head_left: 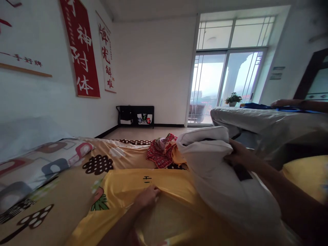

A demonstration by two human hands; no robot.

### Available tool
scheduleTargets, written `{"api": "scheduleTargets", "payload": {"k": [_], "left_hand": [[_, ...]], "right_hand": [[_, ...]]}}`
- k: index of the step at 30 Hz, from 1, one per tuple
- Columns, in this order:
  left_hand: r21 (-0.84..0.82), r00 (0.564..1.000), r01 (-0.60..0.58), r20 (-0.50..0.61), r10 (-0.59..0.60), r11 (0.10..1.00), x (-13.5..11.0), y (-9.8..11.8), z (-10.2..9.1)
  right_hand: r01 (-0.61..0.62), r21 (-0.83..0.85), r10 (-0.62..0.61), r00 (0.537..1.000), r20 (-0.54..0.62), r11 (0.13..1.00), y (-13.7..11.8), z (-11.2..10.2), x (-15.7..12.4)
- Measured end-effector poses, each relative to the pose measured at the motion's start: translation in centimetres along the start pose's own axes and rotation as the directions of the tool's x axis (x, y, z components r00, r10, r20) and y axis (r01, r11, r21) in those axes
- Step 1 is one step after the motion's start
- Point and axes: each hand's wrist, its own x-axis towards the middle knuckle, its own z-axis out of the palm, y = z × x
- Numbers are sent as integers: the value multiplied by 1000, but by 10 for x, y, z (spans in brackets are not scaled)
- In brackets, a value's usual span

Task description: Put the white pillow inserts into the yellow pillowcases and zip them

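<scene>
A yellow shirt [123,181] with a small dark "Hi" print lies spread on the patterned bedding. My left hand [150,197] is closed, its fingers pinching the yellow fabric just below the print. To the right, a white garment [205,164] hangs bunched and raised, its lower part draped over the shirt's right side. My right hand [234,153] grips its upper edge, and some of those fingers are hidden by the folds. A dark patch shows below that hand. Behind the shirt lies a crumpled red plaid cloth [161,153].
A patterned pillow [58,160] rests at the left. Back right, a covered table [243,116] bears a potted plant [233,99] and blue cloth [256,106], with another person's hand [284,103] there. A low black rack [125,112] stands by the wall. More yellow fabric [307,174] shows at right.
</scene>
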Motion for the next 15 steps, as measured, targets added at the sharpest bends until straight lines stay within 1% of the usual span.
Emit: {"api": "scheduleTargets", "payload": {"k": [1,2,5,8,10,12,13,15], "left_hand": [[4,1000,-10,-3,10,1000,-3,-1,0],[7,1000,-29,6,29,1000,-8,-3,-1],[8,994,-83,67,82,997,-33,-16,-6],[8,994,-59,92,58,998,-67,-39,-18],[-3,995,-20,98,20,1000,-89,-51,-28],[-9,994,1,114,0,1000,-107,-58,-37],[-4,993,4,119,-4,1000,-114,-58,-40],[31,993,-15,120,11,999,-121,-53,-45]], "right_hand": [[-26,27,24,998,55,999,0,2,0],[-39,31,37,996,85,999,1,4,0],[-20,-19,22,992,121,1000,4,7,-1],[1,-88,9,994,108,996,8,9,1],[42,-173,-21,993,119,984,5,11,9],[143,-273,-95,979,182,951,-9,13,24],[209,-325,-143,966,217,922,-21,14,32],[329,-426,-221,933,284,843,-55,20,46]]}}
